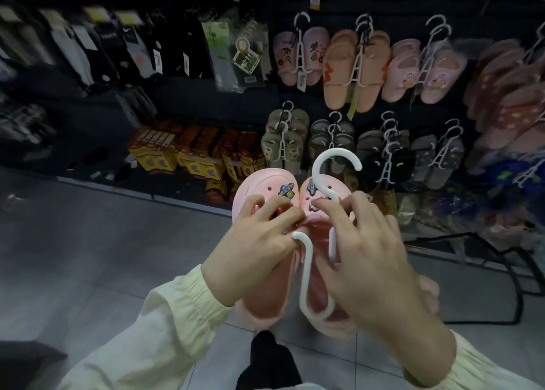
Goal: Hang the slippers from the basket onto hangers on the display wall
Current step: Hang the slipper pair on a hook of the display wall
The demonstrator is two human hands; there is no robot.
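Observation:
A pair of pink slippers with cartoon charms is held side by side in front of me, toes up. A white plastic hanger lies over them, its hook above the toes and its lower loop near the heels. My left hand grips the left slipper, fingers curled into its strap opening. My right hand holds the right slipper and pinches the hanger's stem near the hook. The display wall behind carries many slipper pairs on white hangers. No basket is visible.
Packaged socks hang at the upper left, with orange and yellow insole packs below them. A black wire stand is on the grey tiled floor at the right. A dark shoe shows at the bottom.

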